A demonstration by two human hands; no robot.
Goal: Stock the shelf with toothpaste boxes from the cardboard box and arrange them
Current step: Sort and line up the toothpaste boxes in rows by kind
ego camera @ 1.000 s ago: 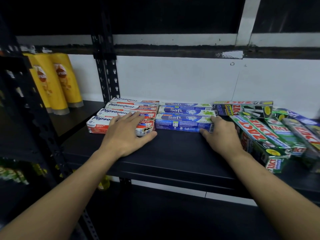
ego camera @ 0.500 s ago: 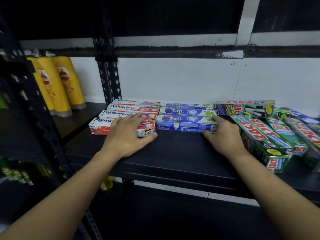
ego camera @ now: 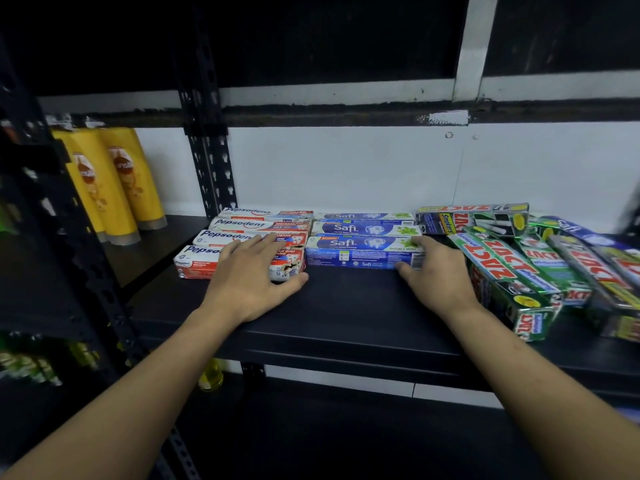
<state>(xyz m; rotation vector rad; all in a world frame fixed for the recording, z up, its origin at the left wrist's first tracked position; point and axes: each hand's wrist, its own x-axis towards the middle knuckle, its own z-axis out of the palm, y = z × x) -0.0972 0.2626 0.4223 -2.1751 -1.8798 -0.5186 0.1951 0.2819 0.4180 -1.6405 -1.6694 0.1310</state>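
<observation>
Red-and-white Pepsodent toothpaste boxes lie in a row of several on the black shelf. My left hand rests flat on the front one, fingers straight. Blue Safi boxes lie in rows right beside them. My right hand holds the right end of the front Safi box, thumb on its front face and fingers over its top. Green Zact boxes lie in a loose, skewed pile to the right of that hand. The cardboard box is out of view.
Yellow shampoo bottles stand on the neighbouring shelf at the left, behind a black perforated upright. A white wall closes the back of the shelf. Another shelf board runs overhead. Bare shelf surface lies in front of the boxes.
Both hands stay on the same boxes. The view has shifted slightly, and the front Safi box sits closer against the Pepsodent row.
</observation>
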